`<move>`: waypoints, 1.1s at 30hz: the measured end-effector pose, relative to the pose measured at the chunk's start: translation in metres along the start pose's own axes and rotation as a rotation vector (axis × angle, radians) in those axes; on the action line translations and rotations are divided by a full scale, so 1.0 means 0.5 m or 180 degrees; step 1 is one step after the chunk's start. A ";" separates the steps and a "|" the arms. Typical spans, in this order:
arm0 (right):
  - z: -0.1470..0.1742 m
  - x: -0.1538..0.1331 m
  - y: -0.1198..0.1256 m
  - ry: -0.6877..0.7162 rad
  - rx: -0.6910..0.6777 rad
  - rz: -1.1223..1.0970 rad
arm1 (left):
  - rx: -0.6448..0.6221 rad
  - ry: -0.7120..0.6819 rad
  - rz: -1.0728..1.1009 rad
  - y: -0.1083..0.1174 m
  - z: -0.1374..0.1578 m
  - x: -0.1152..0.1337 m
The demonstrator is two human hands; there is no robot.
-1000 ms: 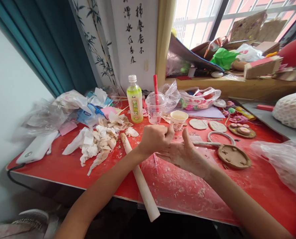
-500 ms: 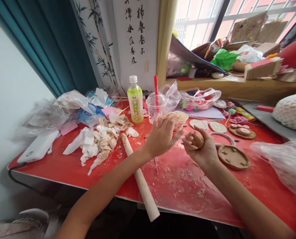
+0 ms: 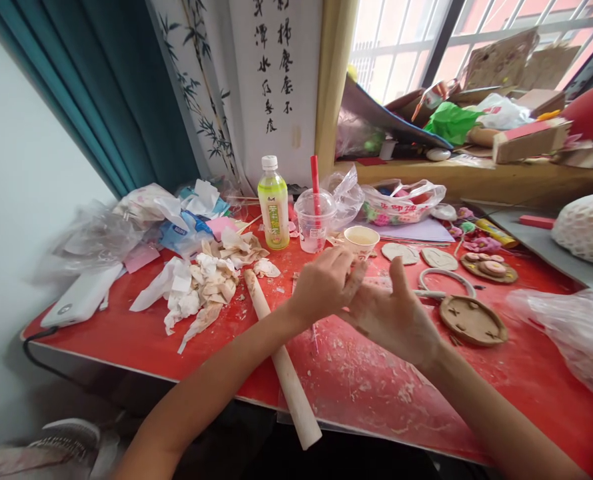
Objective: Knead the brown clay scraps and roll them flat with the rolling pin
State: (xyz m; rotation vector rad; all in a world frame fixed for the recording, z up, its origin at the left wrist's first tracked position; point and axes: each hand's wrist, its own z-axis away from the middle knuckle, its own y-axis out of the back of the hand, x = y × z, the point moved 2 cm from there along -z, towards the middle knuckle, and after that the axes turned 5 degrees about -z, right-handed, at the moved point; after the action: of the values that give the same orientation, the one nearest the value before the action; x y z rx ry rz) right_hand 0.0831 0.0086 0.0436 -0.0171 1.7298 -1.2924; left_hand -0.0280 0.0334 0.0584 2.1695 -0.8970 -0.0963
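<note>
One left hand [image 3: 326,281], fingers curled, contents unclear, against the right hand [image 3: 394,317], fingers outstretched, above red table [image 3: 111,343].

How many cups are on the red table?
2: the clear plastic cup with a red straw, right of the bottle, and the paper cup just beyond the left hand. More could be hidden among the plastic bags.

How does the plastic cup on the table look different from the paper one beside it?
The plastic cup is see-through, while the paper cup is opaque and pale.
The plastic cup holds a red straw; the paper cup has none.
The plastic cup looks taller than the paper cup.
Both stand upright on the red tabletop.
</note>
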 end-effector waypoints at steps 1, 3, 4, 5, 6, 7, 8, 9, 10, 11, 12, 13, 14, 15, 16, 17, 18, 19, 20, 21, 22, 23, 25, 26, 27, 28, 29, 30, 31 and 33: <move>0.002 0.010 -0.003 -0.0191 -0.0202 0.0103 | -0.0078 0.0308 0.0110 0.003 -0.003 -0.007; 0.003 0.024 -0.002 -0.0505 -0.0395 0.0261 | -0.0253 0.0847 0.0449 0.013 -0.011 -0.024; 0.001 0.027 0.003 -0.0615 -0.0339 0.0321 | -0.0306 0.1070 0.0680 0.018 -0.015 -0.034; -0.001 0.026 0.010 -0.0685 -0.0177 0.0375 | -0.0319 0.1265 0.0928 0.024 -0.018 -0.044; -0.003 0.024 0.016 -0.0709 0.0057 0.0422 | -0.0314 0.1419 0.1164 0.030 -0.022 -0.052; -0.006 0.020 0.021 -0.0705 0.0306 0.0454 | -0.0285 0.1534 0.1368 0.035 -0.024 -0.059; -0.009 0.016 0.025 -0.0670 0.0525 0.0460 | -0.0246 0.1613 0.1541 0.040 -0.025 -0.062; -0.011 0.012 0.025 -0.0616 0.0694 0.0420 | -0.0200 0.1650 0.1686 0.043 -0.025 -0.063; -0.013 0.008 0.024 -0.0539 0.0803 0.0328 | -0.0183 0.1634 0.1816 0.044 -0.025 -0.059; -0.015 0.005 0.021 -0.0431 0.0857 0.0187 | -0.0239 0.1552 0.1939 0.044 -0.024 -0.052; -0.016 0.002 0.018 -0.0293 0.0871 0.0012 | -0.0368 0.1410 0.2054 0.041 -0.023 -0.042; -0.017 0.000 0.015 -0.0131 0.0861 -0.0184 | -0.0545 0.1218 0.2131 0.037 -0.022 -0.030; -0.017 -0.003 0.014 0.0036 0.0842 -0.0378 | -0.0710 0.0996 0.2136 0.033 -0.021 -0.019; -0.016 -0.007 0.016 0.0182 0.0835 -0.0547 | -0.0812 0.0794 0.2069 0.028 -0.021 -0.010; -0.016 -0.011 0.020 0.0309 0.0877 -0.0687 | -0.0832 0.0662 0.1955 0.025 -0.021 -0.005; -0.014 -0.016 0.027 0.0437 0.1005 -0.0799 | -0.0756 0.0631 0.1816 0.022 -0.022 -0.005; -0.012 -0.022 0.035 0.0552 0.1203 -0.0885 | -0.0623 0.0686 0.1683 0.020 -0.023 -0.009; -0.008 -0.028 0.044 0.0642 0.1436 -0.0944 | -0.0472 0.0796 0.1572 0.018 -0.025 -0.016; -0.005 -0.035 0.051 0.0723 0.1658 -0.0957 | -0.0335 0.0927 0.1493 0.018 -0.026 -0.026; -0.001 -0.043 0.057 0.0801 0.1818 -0.0907 | -0.0242 0.1034 0.1433 0.018 -0.027 -0.035; 0.002 -0.051 0.061 0.0863 0.1892 -0.0792 | -0.0181 0.1097 0.1378 0.018 -0.029 -0.043; 0.005 -0.058 0.062 0.0916 0.1886 -0.0615 | -0.0144 0.1122 0.1328 0.020 -0.030 -0.049; 0.009 -0.069 0.059 0.0997 0.1745 -0.0192 | -0.0119 0.1109 0.1252 0.026 -0.032 -0.053; 0.010 -0.072 0.056 0.1016 0.1666 -0.0011 | -0.0083 0.1087 0.1232 0.030 -0.032 -0.051; 0.010 -0.073 0.052 0.1025 0.1615 0.0119 | 0.0000 0.1040 0.1222 0.034 -0.032 -0.048; 0.010 -0.074 0.049 0.1059 0.1583 0.0203 | 0.0133 0.0953 0.1213 0.039 -0.031 -0.042; 0.009 -0.073 0.044 0.1099 0.1535 0.0249 | 0.0286 0.0816 0.1190 0.042 -0.029 -0.034; 0.009 -0.071 0.038 0.1127 0.1447 0.0261 | 0.0418 0.0626 0.1134 0.043 -0.026 -0.025; 0.009 -0.068 0.030 0.1115 0.1305 0.0256 | 0.0498 0.0390 0.1028 0.042 -0.021 -0.015; 0.010 -0.056 0.012 0.0872 0.0914 0.0232 | 0.0439 -0.0129 0.0661 0.033 -0.011 0.004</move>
State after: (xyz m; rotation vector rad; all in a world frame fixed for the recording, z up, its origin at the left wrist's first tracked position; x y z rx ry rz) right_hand 0.1047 0.0218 0.0575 0.4016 1.7345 -1.5320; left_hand -0.0339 0.0281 0.0737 2.1921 -1.1769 0.0248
